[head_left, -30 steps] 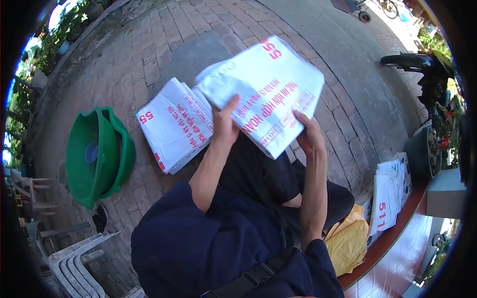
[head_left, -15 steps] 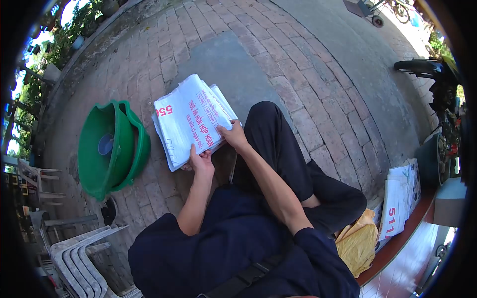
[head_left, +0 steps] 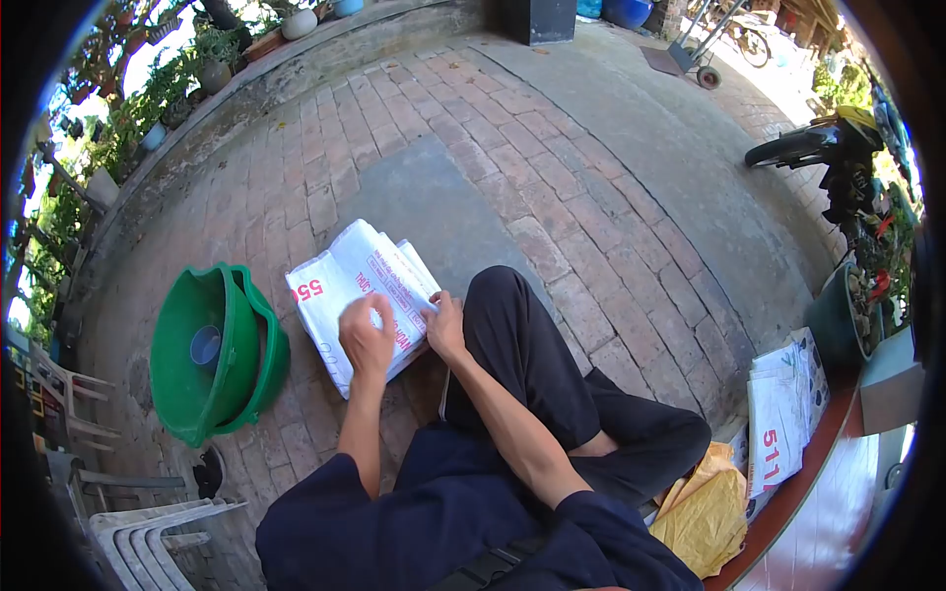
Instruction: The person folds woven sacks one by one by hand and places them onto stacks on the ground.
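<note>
Several pale grey plastic chairs, nested in a stack, stand at the lower left. Just beyond them, two large green plastic basins lean together, tilted on the reddish brick paving; a small round translucent cup shows inside the nearer one.

To their right, a flat pile of folded white sacks printed in red lies on the paving, partly beside a smooth grey slab, with "55" near its left corner. The left hand is over the lower middle of the pile, its fingers curled inward and blurred; whether they touch the top sack, I cannot tell. The right hand is at the pile's right edge, thumb and fingers drawn close together there; whether they pinch a layer is hidden.

Right beside that hand rises a bent knee in black trousers. Farther right, crumpled yellow sacks lie near the other leg, and white sheets marked "511" lean by a red-brown ledge. Behind these stand a dark green plant pot and, farther off, a black and yellow motorbike.
</note>
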`<state>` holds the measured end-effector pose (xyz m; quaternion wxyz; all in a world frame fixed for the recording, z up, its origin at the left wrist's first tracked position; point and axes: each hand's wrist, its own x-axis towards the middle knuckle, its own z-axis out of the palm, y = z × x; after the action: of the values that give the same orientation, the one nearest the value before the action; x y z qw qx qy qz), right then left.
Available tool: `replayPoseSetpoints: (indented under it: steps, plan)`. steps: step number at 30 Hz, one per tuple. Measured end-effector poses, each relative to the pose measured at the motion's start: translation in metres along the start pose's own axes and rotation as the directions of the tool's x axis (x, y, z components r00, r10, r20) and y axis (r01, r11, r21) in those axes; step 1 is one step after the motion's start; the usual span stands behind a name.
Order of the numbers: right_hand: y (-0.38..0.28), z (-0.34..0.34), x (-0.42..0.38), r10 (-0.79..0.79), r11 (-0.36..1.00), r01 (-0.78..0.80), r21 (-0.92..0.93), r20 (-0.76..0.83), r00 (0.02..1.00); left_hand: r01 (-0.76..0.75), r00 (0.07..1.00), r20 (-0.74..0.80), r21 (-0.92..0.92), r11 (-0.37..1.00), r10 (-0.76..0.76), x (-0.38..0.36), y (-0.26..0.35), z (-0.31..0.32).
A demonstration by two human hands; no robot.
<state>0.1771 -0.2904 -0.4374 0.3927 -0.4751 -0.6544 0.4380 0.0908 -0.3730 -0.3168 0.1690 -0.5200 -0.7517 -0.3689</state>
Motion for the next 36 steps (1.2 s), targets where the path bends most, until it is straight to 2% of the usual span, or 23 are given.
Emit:
replayPoseSetpoints:
  steps: [1,2,4,6,7,9,10,12,14,16,17,18,20,21,23,24,26,28,29,31,32,34,36]
  plan:
    - [-0.001,0.000,-0.001,-0.004,1.000,0.004,0.001,-0.004,1.000,0.077,0.997,-0.018,-0.006,0.997,-0.077,0.006,-0.031,0.014]
    - [-0.001,0.000,-0.002,-0.016,1.000,0.016,0.001,-0.007,1.000,0.119,0.984,0.080,0.359,0.926,-0.157,0.001,-0.061,0.026]
    - [-0.005,-0.006,-0.003,-0.022,1.000,0.021,0.015,0.028,0.999,0.234,0.945,0.047,0.599,0.766,-0.325,-0.030,-0.105,0.057]
    - [0.010,0.004,-0.007,-0.311,0.925,0.295,-0.240,-0.031,0.950,0.377,0.886,0.072,0.465,0.801,-0.459,-0.068,-0.144,0.097]
    - [-0.001,-0.003,-0.016,-0.310,0.879,0.321,-0.351,0.091,0.947,0.383,0.891,0.036,0.475,0.792,-0.453,-0.079,-0.144,0.102]
    - [-0.002,0.000,-0.023,-0.389,0.764,0.453,-0.460,0.233,0.891,0.387,0.886,0.035,0.494,0.779,-0.462,-0.078,-0.144,0.097]
    - [0.000,0.001,-0.024,-0.337,0.702,0.481,-0.525,0.350,0.874,0.403,0.875,0.033,0.504,0.764,-0.483,-0.076,-0.138,0.101]
    - [-0.002,0.000,-0.026,-0.312,0.726,0.462,-0.509,0.355,0.881,0.413,0.860,0.057,0.507,0.757,-0.507,-0.065,-0.133,0.095]
    - [-0.005,-0.002,-0.025,-0.286,0.750,0.437,-0.496,0.352,0.891,0.366,0.890,0.088,0.444,0.817,-0.447,-0.050,-0.122,0.092]
    - [-0.005,-0.004,-0.027,-0.310,0.723,0.478,-0.499,0.384,0.870,0.197,0.957,0.143,0.314,0.929,-0.252,-0.032,-0.109,0.087]
    - [-0.007,-0.005,-0.029,-0.318,0.708,0.489,-0.509,0.389,0.865,0.099,0.969,0.190,0.281,0.955,-0.156,-0.020,-0.100,0.084]
    - [-0.010,-0.007,-0.029,-0.318,0.708,0.489,-0.510,0.388,0.865,-0.011,0.983,0.181,0.150,0.989,-0.017,-0.013,-0.103,0.089]
    - [-0.014,-0.009,-0.031,-0.398,0.715,0.522,-0.466,0.342,0.851,-0.138,0.972,0.200,0.044,0.989,0.127,-0.006,-0.111,0.106]
    - [-0.010,-0.007,-0.031,-0.399,0.715,0.522,-0.465,0.342,0.851,-0.111,0.965,0.243,0.045,0.993,0.097,-0.009,-0.117,0.121]
    - [0.005,-0.002,-0.032,-0.295,0.640,0.570,-0.515,0.520,0.801,-0.125,0.948,0.302,0.062,0.990,0.101,-0.012,-0.122,0.136]
    - [0.006,-0.003,-0.034,-0.312,0.616,0.578,-0.534,0.509,0.802,-0.144,0.926,0.363,0.080,0.986,0.106,-0.009,-0.121,0.138]
    - [0.008,-0.005,-0.034,-0.324,0.611,0.596,-0.521,0.522,0.789,-0.141,0.924,0.368,0.077,0.987,0.103,-0.006,-0.121,0.138]
    - [0.008,-0.008,-0.034,-0.321,0.600,0.637,-0.484,0.584,0.746,-0.045,0.947,0.321,0.044,0.998,0.029,-0.009,-0.121,0.134]
    - [0.009,-0.010,-0.037,-0.360,0.594,0.666,-0.450,0.592,0.721,-0.010,0.958,0.286,0.121,0.993,-0.025,-0.013,-0.120,0.131]
    - [0.008,-0.018,-0.046,-0.420,0.593,0.709,-0.382,0.604,0.678,0.181,0.979,0.025,0.343,0.922,-0.201,-0.020,-0.124,0.131]
    - [0.003,-0.027,-0.053,-0.423,0.558,0.722,-0.408,0.610,0.671,0.321,0.947,-0.144,0.454,0.832,-0.287,-0.026,-0.127,0.132]
    - [0.004,-0.033,-0.063,-0.430,0.493,0.752,-0.437,0.630,0.647,0.461,0.869,-0.106,0.531,0.711,-0.484,-0.040,-0.131,0.127]
    - [0.007,-0.025,-0.069,-0.367,0.481,0.735,-0.477,0.652,0.663,0.458,0.868,-0.109,0.550,0.698,-0.484,-0.052,-0.130,0.132]
